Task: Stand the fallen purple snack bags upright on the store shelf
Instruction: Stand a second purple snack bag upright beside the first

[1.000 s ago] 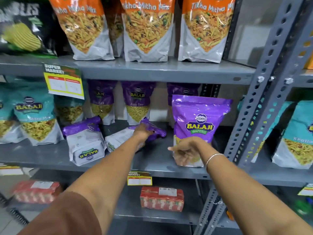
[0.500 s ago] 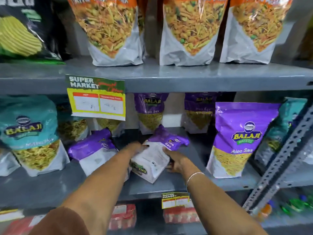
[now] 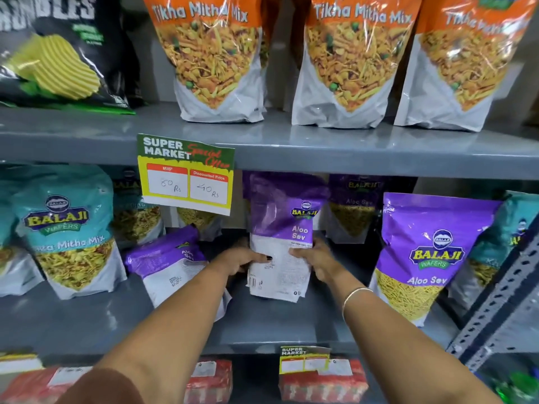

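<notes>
Both hands are gripping one purple-and-white plastic Aloo Sev snack bag (image 3: 281, 240) w/ its back panel facing the camera, holding it upright on the grey metal middle shelf (image 3: 291, 319). Left hand (image 3: 242, 258) is clamping the bag's left edge, thumb lying across the white lower panel; right hand (image 3: 316, 259) is clamping the right edge, w/ a thin silver bangle (image 3: 354, 297) sitting on that wrist. Just left, a second purple snack bag (image 3: 170, 262) is lying fallen, tilted back on the shelf. To the right, a front-facing purple Aloo Sev bag (image 3: 425, 255) is standing upright. A yellow-green price tag (image 3: 186, 173) is hanging from the shelf above.
</notes>
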Demonstrator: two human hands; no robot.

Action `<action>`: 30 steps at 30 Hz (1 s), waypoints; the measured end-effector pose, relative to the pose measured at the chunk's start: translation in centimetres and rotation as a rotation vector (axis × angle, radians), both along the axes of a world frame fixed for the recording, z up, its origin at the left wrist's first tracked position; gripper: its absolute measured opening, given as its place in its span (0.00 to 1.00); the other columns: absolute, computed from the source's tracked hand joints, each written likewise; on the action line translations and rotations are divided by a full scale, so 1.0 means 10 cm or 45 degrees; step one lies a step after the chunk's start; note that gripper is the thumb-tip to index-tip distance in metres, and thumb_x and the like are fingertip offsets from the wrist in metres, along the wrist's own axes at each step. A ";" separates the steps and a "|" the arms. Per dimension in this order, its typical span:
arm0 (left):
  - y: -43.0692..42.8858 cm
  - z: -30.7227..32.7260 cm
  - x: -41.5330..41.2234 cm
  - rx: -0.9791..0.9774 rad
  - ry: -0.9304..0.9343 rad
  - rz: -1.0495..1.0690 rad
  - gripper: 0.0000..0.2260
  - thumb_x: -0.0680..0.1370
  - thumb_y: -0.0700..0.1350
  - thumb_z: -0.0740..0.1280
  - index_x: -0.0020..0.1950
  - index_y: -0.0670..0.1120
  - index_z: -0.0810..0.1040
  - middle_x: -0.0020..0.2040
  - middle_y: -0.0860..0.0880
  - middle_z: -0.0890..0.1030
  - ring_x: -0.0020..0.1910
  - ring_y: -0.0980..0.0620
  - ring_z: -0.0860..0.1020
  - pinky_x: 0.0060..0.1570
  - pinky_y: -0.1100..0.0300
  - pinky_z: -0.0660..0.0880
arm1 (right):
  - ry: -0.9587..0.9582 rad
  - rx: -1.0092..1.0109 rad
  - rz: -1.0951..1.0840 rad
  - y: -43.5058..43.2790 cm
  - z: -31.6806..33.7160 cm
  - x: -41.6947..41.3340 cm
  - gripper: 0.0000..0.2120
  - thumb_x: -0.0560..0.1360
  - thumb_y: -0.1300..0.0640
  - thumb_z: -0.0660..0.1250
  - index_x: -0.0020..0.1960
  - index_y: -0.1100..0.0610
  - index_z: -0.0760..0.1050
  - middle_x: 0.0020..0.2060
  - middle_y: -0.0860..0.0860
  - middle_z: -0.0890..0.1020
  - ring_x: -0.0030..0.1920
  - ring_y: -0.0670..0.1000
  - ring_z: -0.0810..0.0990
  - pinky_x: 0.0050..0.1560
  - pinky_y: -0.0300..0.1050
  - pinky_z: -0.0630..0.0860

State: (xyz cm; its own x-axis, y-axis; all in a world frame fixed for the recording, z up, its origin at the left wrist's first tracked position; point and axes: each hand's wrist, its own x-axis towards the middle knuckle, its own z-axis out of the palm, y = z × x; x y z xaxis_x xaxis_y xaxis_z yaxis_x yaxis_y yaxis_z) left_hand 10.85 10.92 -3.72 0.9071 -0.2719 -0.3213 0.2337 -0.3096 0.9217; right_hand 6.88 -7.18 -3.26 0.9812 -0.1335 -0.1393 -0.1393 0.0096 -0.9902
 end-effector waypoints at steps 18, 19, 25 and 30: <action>-0.07 -0.10 -0.05 0.116 -0.166 -0.115 0.17 0.71 0.30 0.66 0.53 0.49 0.72 0.42 0.50 0.78 0.39 0.56 0.75 0.35 0.65 0.71 | 0.259 -0.351 -0.077 0.02 -0.09 0.03 0.12 0.74 0.70 0.61 0.44 0.59 0.60 0.30 0.53 0.68 0.26 0.49 0.69 0.23 0.39 0.71; -0.06 -0.09 -0.04 0.088 -0.182 -0.085 0.18 0.71 0.28 0.64 0.55 0.47 0.72 0.43 0.49 0.77 0.40 0.54 0.74 0.35 0.65 0.70 | 0.248 -0.330 -0.021 0.00 -0.10 0.03 0.13 0.72 0.73 0.61 0.39 0.58 0.63 0.30 0.51 0.69 0.28 0.47 0.69 0.27 0.40 0.73; -0.16 -0.09 -0.06 0.029 -0.136 0.087 0.15 0.73 0.27 0.61 0.52 0.44 0.70 0.39 0.46 0.76 0.35 0.55 0.72 0.30 0.67 0.70 | 0.016 -0.308 0.359 -0.04 -0.11 -0.05 0.20 0.67 0.70 0.73 0.57 0.61 0.74 0.53 0.56 0.82 0.49 0.49 0.81 0.46 0.32 0.79; -0.25 -0.08 -0.10 0.043 -0.119 0.002 0.23 0.75 0.38 0.66 0.70 0.46 0.67 0.58 0.43 0.77 0.54 0.52 0.72 0.41 0.62 0.67 | -0.047 -0.391 0.372 -0.04 -0.07 -0.08 0.29 0.67 0.70 0.73 0.65 0.66 0.69 0.61 0.64 0.78 0.63 0.61 0.77 0.67 0.54 0.72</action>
